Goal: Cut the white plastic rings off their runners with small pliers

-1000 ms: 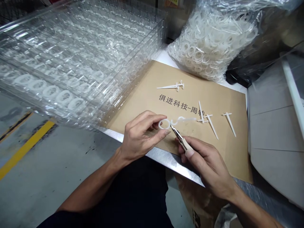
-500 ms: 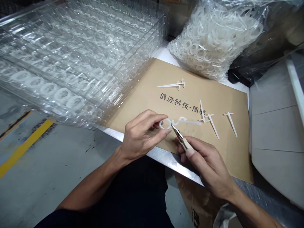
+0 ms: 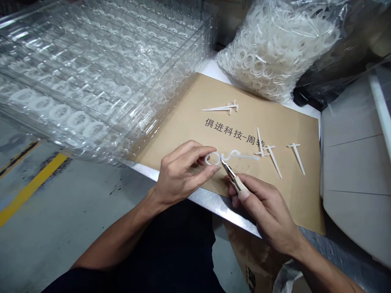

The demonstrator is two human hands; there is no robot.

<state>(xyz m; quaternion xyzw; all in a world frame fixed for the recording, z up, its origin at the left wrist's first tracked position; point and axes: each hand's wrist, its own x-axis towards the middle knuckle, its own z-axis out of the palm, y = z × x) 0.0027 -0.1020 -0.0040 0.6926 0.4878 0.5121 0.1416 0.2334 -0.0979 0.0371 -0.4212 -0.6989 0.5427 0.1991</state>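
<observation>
Between thumb and fingers, my left hand (image 3: 186,173) pinches a translucent white plastic ring (image 3: 206,159) by its left side. My right hand (image 3: 265,205) is wrapped round a pair of cutting pliers (image 3: 233,176) with pale handles. The pliers' tips meet the ring's right side, where a curved white plastic sprue (image 3: 235,154) with a long straight stem extends to the right. Whether the sprue is still joined to the ring, I cannot tell. Several loose white T-shaped plastic pieces (image 3: 296,158) lie on the brown cardboard (image 3: 189,126) beyond my hands.
Stacked clear plastic trays (image 3: 128,134) holding rows of white rings stand at the left. A clear bag (image 3: 259,77) full of white rings sits at the back. On the right is a grey panel (image 3: 357,162). The metal table edge (image 3: 216,205) runs close to my body.
Both hands keep almost the same pose, with the pliers' tips still at the ring. The view has shifted very slightly.
</observation>
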